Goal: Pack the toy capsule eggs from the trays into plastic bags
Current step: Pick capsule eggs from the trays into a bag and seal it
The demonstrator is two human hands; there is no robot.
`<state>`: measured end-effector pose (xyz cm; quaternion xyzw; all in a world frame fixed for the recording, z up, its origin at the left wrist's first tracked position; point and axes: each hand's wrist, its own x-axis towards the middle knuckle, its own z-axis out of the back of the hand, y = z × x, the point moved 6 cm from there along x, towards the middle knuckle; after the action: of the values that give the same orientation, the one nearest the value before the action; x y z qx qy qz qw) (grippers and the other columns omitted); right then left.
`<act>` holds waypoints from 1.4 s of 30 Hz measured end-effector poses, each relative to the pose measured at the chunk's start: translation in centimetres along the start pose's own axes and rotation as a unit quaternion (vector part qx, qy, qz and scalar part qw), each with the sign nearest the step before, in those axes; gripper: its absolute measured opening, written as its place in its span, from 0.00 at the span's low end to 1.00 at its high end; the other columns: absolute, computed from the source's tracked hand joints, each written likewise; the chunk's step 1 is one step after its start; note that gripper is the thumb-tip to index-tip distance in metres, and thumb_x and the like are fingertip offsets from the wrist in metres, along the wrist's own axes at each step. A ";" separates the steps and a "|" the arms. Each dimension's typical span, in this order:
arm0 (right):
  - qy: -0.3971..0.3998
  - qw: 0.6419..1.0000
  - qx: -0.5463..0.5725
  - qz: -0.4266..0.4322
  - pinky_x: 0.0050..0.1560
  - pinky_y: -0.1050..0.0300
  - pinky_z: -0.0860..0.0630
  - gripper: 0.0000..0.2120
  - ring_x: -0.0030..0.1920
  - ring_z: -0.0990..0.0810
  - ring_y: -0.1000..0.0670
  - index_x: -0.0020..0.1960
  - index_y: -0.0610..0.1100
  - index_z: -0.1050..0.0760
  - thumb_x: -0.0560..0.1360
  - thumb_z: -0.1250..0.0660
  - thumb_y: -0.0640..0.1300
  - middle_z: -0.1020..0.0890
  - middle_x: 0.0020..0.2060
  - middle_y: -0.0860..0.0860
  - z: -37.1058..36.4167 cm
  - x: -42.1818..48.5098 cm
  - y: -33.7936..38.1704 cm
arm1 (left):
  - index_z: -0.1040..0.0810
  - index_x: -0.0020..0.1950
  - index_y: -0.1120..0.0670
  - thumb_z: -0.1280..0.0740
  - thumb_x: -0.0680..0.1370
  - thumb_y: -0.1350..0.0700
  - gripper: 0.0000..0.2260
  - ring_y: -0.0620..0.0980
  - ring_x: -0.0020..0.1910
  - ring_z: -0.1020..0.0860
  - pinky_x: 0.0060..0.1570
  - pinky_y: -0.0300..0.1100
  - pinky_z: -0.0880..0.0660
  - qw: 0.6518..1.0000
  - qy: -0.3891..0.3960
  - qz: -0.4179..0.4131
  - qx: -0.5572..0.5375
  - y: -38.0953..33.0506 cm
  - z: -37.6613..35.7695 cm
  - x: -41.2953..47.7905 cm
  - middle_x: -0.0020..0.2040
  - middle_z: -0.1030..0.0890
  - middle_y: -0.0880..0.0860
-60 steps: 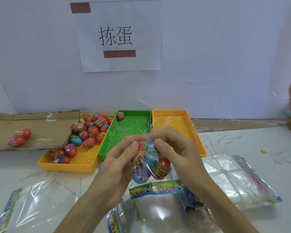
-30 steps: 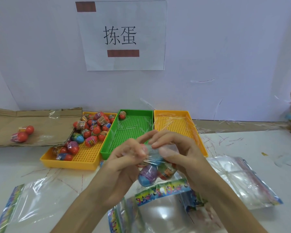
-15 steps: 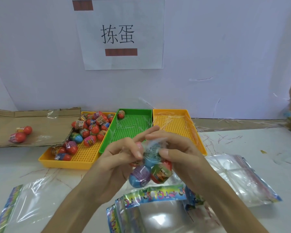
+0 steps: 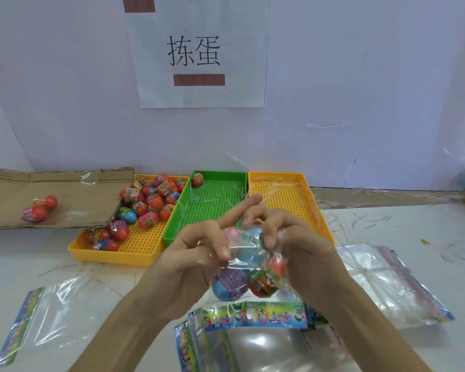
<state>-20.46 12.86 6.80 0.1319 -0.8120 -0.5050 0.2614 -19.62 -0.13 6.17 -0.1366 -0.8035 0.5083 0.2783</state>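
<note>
The fingers (image 4: 222, 249) of the left hand (image 4: 196, 261) and the fingers (image 4: 269, 234) of the right hand (image 4: 306, 251) pinch the upper part of a small clear plastic bag (image 4: 254, 261). Only the left index finger stands out straight. The bag is held in the air above the near middle of the desk (image 4: 387, 224), in front of the green tray (image 4: 212, 194).

I think both hands grasp the film so close together because the mouth must be closed, while the weight of the eggs keeps the film stretched below.

The long axis of the bag is about upright: the mouth is up at the fingers and the filled bottom hangs toward the desk. At the bottom a blue and purple egg (image 4: 230, 284) lies slanted, its blue end to the lower left. A red egg (image 4: 269, 276) touches it on the right, slanted too, its red end to the upper right. A blue egg (image 4: 249, 251) and a pink egg (image 4: 231, 233) sit higher, between the hands; which way they point I cannot tell.

Many loose eggs (image 4: 151, 202) wait in the left yellow tray (image 4: 142, 242), and a single egg (image 4: 198, 179) lies in the far left corner of the green tray. The right yellow tray (image 4: 287, 189) holds only thin strips of film. Empty bags (image 4: 253, 342) lie flat on the near desk, probably to be in easy reach. One packed bag (image 4: 38, 209) rests on the cardboard (image 4: 73, 194) at the far left.
</note>
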 end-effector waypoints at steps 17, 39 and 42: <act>-0.013 0.997 0.080 -0.019 0.41 0.59 0.23 0.05 0.43 0.20 0.50 0.32 0.45 0.24 0.64 0.38 0.42 0.21 0.45 0.49 0.2 0.4 -0.4 | 0.22 0.31 0.55 0.25 0.64 0.58 0.06 0.50 0.59 0.18 0.49 0.38 0.23 0.993 -0.035 -0.015 -0.108 0.4 -0.1 0.0 0.57 0.15 0.56; -0.212 0.963 0.072 -0.151 0.32 0.74 0.28 0.17 0.23 0.25 0.68 0.38 0.47 0.36 0.84 0.48 0.35 0.31 0.38 0.53 1.8 1.9 -1.0 | 0.21 0.32 0.56 0.39 0.76 0.59 0.13 0.52 0.65 0.21 0.49 0.37 0.19 0.976 -0.191 -0.030 -0.105 0.7 -1.1 -0.3 0.55 0.14 0.57; -0.148 0.971 0.147 -0.118 0.40 0.63 0.23 0.12 0.37 0.17 0.53 0.42 0.42 0.31 0.82 0.47 0.37 0.22 0.42 0.44 0.5 1.4 -1.5 | 0.19 0.33 0.54 0.42 0.72 0.63 0.14 0.51 0.60 0.17 0.44 0.36 0.19 0.974 -0.205 -0.033 -0.089 0.6 -0.8 -0.4 0.50 0.13 0.51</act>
<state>-21.97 11.86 5.68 0.1881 -0.8854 -0.4216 0.0547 -18.86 0.54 5.74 -0.0273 -0.8897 0.4421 0.1108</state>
